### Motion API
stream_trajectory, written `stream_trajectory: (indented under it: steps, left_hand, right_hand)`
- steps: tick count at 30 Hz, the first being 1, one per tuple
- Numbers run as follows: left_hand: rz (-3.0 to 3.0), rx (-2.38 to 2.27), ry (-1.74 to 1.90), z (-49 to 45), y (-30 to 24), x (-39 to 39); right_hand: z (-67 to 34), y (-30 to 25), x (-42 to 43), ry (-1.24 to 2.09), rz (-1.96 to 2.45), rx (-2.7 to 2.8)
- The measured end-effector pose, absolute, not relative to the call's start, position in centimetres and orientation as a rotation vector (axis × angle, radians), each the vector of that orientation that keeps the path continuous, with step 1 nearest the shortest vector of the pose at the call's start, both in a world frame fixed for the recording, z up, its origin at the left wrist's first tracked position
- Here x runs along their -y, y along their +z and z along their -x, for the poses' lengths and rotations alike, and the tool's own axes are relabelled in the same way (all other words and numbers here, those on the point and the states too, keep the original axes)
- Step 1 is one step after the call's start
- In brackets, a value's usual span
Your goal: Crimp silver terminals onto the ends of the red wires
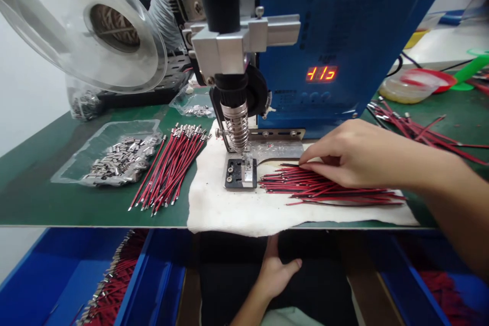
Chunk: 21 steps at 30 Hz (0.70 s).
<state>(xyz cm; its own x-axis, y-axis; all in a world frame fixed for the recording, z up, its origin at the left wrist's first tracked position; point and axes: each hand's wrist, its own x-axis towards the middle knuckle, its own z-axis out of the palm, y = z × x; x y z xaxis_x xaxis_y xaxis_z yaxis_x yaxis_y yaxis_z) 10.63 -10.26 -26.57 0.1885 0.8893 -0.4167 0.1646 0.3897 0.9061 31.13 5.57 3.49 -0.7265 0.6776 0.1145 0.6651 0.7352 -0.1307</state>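
Note:
My right hand [344, 155] comes in from the right, thumb and forefinger pinched on a thin dark wire [278, 159]. That wire curves left to the small black metal fixture [234, 173] under the soldering machine's spring-wrapped tip [236, 122]. Below my right hand a loose bundle of red and black wires [282, 183] lies on a white cloth [217, 209]. My left hand [273, 272] is below the table's front edge, over dark cloth, holding nothing that shows. Its thumb stands apart; its other fingertips are partly hidden under the edge.
A clear tray of small metal parts [122, 160] and a stack of red-black wires [170, 168] lie left. The blue machine housing [324, 51] stands behind, with a clear reel [80, 25] at upper left. Blue bins [160, 265] sit below the table; more wires [416, 127] lie right.

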Motion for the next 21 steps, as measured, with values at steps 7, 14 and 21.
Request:
stream_trajectory:
  steps: [7,14,21]
  left_hand:
    - [-1.087,-1.313,0.679,-10.7,-26.3,10.1]
    - [-1.12,-1.294,0.711,-10.7,-26.2,10.3]
    - [-1.139,-1.278,0.73,-10.9,-25.8,10.2]
  right_hand:
    - [-29.6,2.5,-5.6,-0.072,1.113,2.815]
    - [-28.8,2.7,-5.4,-0.092,1.216,2.798]
    - [-28.7,2.7,-5.4,-0.058,1.22,2.795]
